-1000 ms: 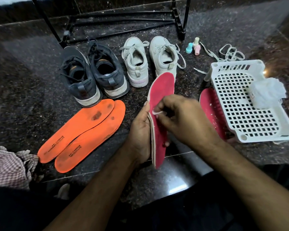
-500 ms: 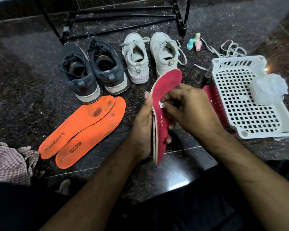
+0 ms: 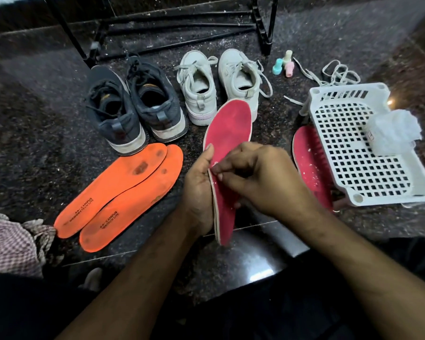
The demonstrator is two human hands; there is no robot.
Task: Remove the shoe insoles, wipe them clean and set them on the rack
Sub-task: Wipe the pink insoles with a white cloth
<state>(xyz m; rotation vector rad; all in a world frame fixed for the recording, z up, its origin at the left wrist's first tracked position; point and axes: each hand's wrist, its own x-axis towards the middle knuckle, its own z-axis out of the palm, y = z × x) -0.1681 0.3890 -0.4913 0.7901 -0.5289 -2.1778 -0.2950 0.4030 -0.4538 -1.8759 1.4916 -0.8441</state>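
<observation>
My left hand (image 3: 198, 192) holds a pink insole (image 3: 231, 128) upright on its edge, toe end pointing away. My right hand (image 3: 260, 177) rests against the insole's pink face, thumb and fingers pinched on a small white scrap at its edge. A second pink insole (image 3: 309, 163), flecked with white bits, lies on the floor half under the white basket. Two orange insoles (image 3: 123, 190) lie side by side at the left. Behind them stand a pair of dark grey sneakers (image 3: 133, 106) and a pair of white sneakers (image 3: 219, 84). The black metal rack (image 3: 177, 28) is at the back.
A white perforated plastic basket (image 3: 353, 148) sits at the right with a crumpled white wad (image 3: 393, 133) in it. Loose white laces (image 3: 334, 74) and three small pastel bottles (image 3: 284, 63) lie behind it. A checked cloth (image 3: 12, 244) is bunched at the lower left on the dark stone floor.
The held insole has tilted so more of its pink face shows. My right hand has slid down the insole toward its middle, still pinching at it. The view has shifted slightly.
</observation>
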